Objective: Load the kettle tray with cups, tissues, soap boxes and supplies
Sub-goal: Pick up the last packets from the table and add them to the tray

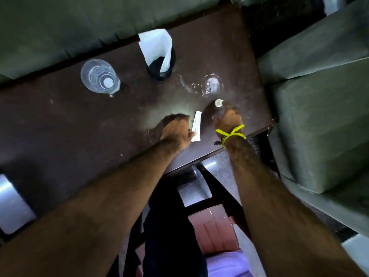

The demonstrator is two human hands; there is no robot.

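On the dark brown table [60, 136] a clear glass [98, 76] stands at the left. A second clear glass [212, 84] stands at the right. Between them a black cup [169, 62] holds a folded white tissue [154, 45]. My left hand [175, 129] lies palm down, fingers spread, its thumb touching the lower end of a narrow white sachet [196, 123]. My right hand [227, 119], with a yellow thread at the wrist, curls around a small clear bottle with a white cap [218, 102]. No kettle tray is in view.
Grey-green sofa cushions border the table at the back [60, 27] and on the right [323, 116]. The table's near edge runs just below my right wrist. A reddish box [213, 230] and dark table legs sit below on the floor.
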